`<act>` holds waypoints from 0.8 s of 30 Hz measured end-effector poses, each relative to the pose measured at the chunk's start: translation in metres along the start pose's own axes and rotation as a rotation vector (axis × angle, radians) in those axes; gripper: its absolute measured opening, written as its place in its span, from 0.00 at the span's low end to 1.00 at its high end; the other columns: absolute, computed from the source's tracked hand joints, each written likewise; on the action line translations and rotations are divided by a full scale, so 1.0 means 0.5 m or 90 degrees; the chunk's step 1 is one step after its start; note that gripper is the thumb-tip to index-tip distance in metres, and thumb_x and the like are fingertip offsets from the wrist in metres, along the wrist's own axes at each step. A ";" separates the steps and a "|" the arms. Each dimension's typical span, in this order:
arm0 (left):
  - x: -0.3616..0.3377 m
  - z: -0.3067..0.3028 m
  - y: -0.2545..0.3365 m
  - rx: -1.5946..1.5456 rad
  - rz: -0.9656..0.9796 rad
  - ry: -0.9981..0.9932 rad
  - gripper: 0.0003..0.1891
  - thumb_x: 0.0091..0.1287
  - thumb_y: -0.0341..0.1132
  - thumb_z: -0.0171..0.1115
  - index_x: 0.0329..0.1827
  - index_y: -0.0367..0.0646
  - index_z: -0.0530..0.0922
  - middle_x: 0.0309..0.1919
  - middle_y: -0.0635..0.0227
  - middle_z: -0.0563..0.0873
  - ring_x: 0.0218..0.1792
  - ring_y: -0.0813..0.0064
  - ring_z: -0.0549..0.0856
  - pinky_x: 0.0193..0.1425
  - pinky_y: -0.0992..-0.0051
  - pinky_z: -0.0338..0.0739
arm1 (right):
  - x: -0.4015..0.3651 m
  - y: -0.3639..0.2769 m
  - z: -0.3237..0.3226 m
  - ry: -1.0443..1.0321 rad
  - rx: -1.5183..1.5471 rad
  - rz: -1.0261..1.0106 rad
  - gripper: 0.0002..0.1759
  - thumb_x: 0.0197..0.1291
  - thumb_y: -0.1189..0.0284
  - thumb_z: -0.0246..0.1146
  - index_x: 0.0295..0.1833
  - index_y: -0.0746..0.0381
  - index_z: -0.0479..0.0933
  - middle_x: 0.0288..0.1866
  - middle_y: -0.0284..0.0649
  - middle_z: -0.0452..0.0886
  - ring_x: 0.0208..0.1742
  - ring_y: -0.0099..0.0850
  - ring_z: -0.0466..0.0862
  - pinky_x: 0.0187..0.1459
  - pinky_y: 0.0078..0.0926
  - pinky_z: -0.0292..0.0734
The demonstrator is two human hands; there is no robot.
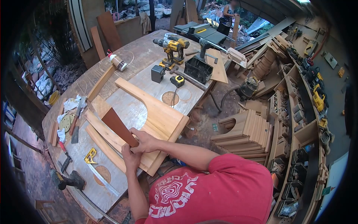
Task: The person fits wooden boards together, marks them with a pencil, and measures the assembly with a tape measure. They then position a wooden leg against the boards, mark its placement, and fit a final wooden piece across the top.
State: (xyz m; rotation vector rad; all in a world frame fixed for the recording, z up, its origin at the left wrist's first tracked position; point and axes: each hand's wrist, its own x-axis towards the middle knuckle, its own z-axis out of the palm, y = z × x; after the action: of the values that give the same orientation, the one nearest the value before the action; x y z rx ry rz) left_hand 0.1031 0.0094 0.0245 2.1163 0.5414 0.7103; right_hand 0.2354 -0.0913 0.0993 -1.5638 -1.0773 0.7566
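Note:
Both my hands close around the near end of a reddish-brown wooden board (118, 126), which tilts up above the workbench (128, 106). My right hand (145, 142) wraps it from the right. Just below, my left hand (131, 158) is closed on the same end; its fingers are partly hidden. Under my right forearm lies a pale wooden panel (164, 119) with a curved cut-out and a long arm. Beside the board rest a curved wooden piece (105, 133) and another wooden strip (105, 147). A yellow combination square (100, 173) lies left of my left hand.
On the bench are yellow drills (169, 46), a tape measure (177, 81), a black bin (198, 70), a glue bottle (118, 62), a hand saw (77, 112) and a clamp (66, 158). Stacked wooden parts (244, 130) and loaded shelves stand at right. Another person (226, 20) stands behind.

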 end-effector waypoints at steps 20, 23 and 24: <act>0.005 0.001 -0.014 0.000 0.000 -0.029 0.22 0.52 0.28 0.77 0.51 0.41 0.83 0.47 0.55 0.84 0.53 0.51 0.81 0.58 0.56 0.76 | 0.003 0.005 0.002 0.006 -0.003 -0.035 0.36 0.51 0.65 0.75 0.64 0.62 0.69 0.51 0.51 0.84 0.53 0.39 0.86 0.56 0.35 0.79; 0.003 -0.001 -0.010 0.014 0.003 -0.024 0.22 0.52 0.28 0.77 0.52 0.41 0.82 0.47 0.55 0.84 0.53 0.51 0.80 0.58 0.57 0.76 | 0.000 -0.004 -0.001 -0.002 0.009 -0.023 0.37 0.51 0.65 0.75 0.65 0.62 0.69 0.51 0.51 0.84 0.53 0.39 0.86 0.56 0.35 0.79; 0.003 -0.002 -0.011 0.021 0.005 -0.025 0.22 0.52 0.28 0.77 0.52 0.41 0.82 0.47 0.55 0.83 0.53 0.51 0.80 0.58 0.57 0.76 | 0.000 -0.004 -0.001 -0.002 0.009 -0.020 0.37 0.51 0.65 0.75 0.65 0.62 0.69 0.51 0.51 0.84 0.54 0.40 0.86 0.56 0.35 0.79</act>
State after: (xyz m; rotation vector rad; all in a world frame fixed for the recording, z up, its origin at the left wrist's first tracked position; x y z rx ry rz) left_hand 0.1029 0.0138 0.0209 2.1590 0.5264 0.6669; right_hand 0.2353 -0.0913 0.1013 -1.5299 -1.0949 0.7444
